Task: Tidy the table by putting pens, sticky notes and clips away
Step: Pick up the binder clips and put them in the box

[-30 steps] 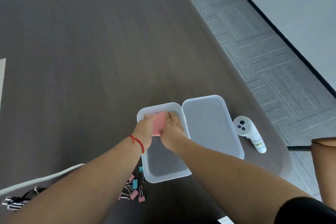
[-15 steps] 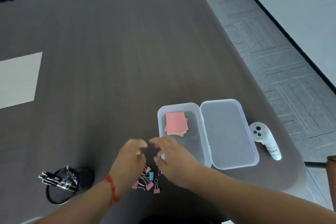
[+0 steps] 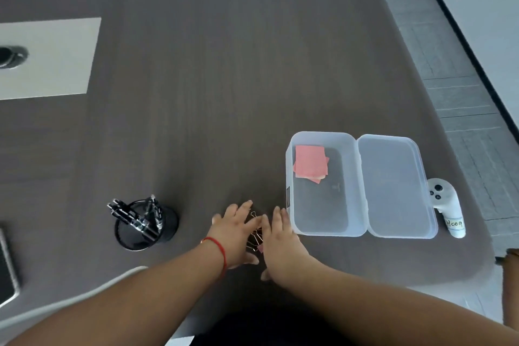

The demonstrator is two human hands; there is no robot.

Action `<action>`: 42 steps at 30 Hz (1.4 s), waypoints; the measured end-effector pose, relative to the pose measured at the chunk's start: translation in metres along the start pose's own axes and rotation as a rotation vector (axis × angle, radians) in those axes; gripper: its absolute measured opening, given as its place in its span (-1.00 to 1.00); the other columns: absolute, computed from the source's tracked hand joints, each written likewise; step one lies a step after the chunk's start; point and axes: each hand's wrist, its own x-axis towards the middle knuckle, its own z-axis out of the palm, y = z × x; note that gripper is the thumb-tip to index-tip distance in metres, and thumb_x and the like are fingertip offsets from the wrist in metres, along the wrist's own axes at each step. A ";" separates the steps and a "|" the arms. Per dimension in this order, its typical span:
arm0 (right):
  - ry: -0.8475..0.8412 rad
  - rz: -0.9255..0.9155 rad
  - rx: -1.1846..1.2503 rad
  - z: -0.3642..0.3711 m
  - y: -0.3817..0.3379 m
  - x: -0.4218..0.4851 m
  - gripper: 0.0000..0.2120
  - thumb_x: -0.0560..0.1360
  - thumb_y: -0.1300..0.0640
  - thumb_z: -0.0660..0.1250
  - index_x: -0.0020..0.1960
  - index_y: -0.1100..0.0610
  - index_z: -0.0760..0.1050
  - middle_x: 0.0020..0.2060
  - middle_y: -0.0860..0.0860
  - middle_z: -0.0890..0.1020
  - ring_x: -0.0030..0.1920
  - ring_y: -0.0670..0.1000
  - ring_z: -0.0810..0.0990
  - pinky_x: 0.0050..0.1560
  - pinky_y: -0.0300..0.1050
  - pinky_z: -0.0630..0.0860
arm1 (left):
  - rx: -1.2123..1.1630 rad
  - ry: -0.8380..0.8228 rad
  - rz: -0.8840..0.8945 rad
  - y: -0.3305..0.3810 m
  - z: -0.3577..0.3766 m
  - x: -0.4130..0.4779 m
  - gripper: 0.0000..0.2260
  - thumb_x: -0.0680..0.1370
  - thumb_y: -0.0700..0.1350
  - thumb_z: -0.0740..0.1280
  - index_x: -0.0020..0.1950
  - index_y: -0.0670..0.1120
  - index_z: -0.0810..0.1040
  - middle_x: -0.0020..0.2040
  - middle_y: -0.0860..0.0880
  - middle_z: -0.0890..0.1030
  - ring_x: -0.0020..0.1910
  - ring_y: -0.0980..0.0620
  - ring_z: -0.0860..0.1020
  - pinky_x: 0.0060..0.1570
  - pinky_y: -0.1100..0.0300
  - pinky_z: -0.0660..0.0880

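Note:
A clear plastic box [image 3: 323, 223] lies open on the dark table, its lid [image 3: 393, 185] folded out to the right. Pink sticky notes [image 3: 310, 164] rest in the box's far end. My left hand [image 3: 234, 229] and my right hand [image 3: 278, 239] lie flat on the table just left of the box, fingers spread, cupped around a small heap of binder clips [image 3: 256, 236]. Most of the clips are hidden between and under the hands. A black mesh cup [image 3: 146, 226] with several pens stands farther left.
A white handheld controller [image 3: 449, 205] lies right of the lid near the table's right edge. A white sheet [image 3: 47, 59] with a dark round object lies at the far left. A dark flat device [image 3: 5, 267] and a white cable [image 3: 84, 296] are at the near left.
Both hands left the sticky notes in the box, drew back to the clips beside it and have now closed in around them. The view tilted and shifted.

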 end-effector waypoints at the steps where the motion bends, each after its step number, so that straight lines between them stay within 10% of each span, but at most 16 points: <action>1: 0.015 0.021 0.011 0.006 -0.002 0.004 0.07 0.40 -0.35 0.31 0.57 0.27 -0.12 0.54 0.34 -0.09 0.50 0.44 -0.19 0.50 0.32 -0.15 | 0.004 0.014 0.012 -0.004 0.002 0.000 -0.18 0.35 0.31 0.36 0.49 0.17 0.02 0.57 -0.07 -0.06 0.48 -0.16 0.06 0.31 -0.20 0.29; 21: 0.241 -0.132 0.343 0.010 0.004 0.000 -0.54 0.58 0.22 0.19 0.46 0.11 0.23 0.37 0.13 0.33 0.33 0.14 0.35 0.33 0.01 0.42 | -0.094 0.094 0.036 -0.016 0.020 -0.006 -0.57 0.54 -0.26 0.15 0.38 0.02 0.23 0.36 -0.20 0.23 0.15 -0.19 0.38 0.06 -0.03 0.50; 33: 0.285 -0.119 0.336 0.002 0.006 0.013 -0.69 0.60 0.21 0.17 0.33 0.14 0.36 0.21 0.13 0.40 0.16 0.12 0.48 0.18 -0.02 0.51 | -0.005 0.133 0.089 -0.022 0.014 -0.011 -0.70 0.33 -0.20 0.47 0.02 -0.06 0.51 -0.02 -0.17 0.53 -0.32 -0.08 0.55 -0.49 0.15 0.48; 38: 0.294 -0.068 0.423 -0.006 0.008 0.012 -0.66 0.56 0.25 0.25 0.32 0.12 0.38 0.22 0.10 0.39 0.15 0.08 0.50 0.18 -0.04 0.54 | 0.027 0.116 0.058 -0.026 0.028 -0.009 -0.61 0.54 -0.30 0.16 0.35 -0.08 0.26 0.33 -0.25 0.26 0.09 -0.18 0.44 -0.02 0.03 0.52; 42: 0.331 -0.096 0.344 -0.010 0.011 0.003 -0.72 0.58 0.25 0.19 0.28 0.15 0.40 0.21 0.12 0.40 0.13 0.12 0.49 0.12 0.00 0.53 | -0.015 0.214 0.040 -0.027 0.029 -0.007 -0.67 0.48 -0.28 0.30 0.21 -0.07 0.36 0.18 -0.23 0.37 -0.08 -0.15 0.51 -0.22 0.08 0.58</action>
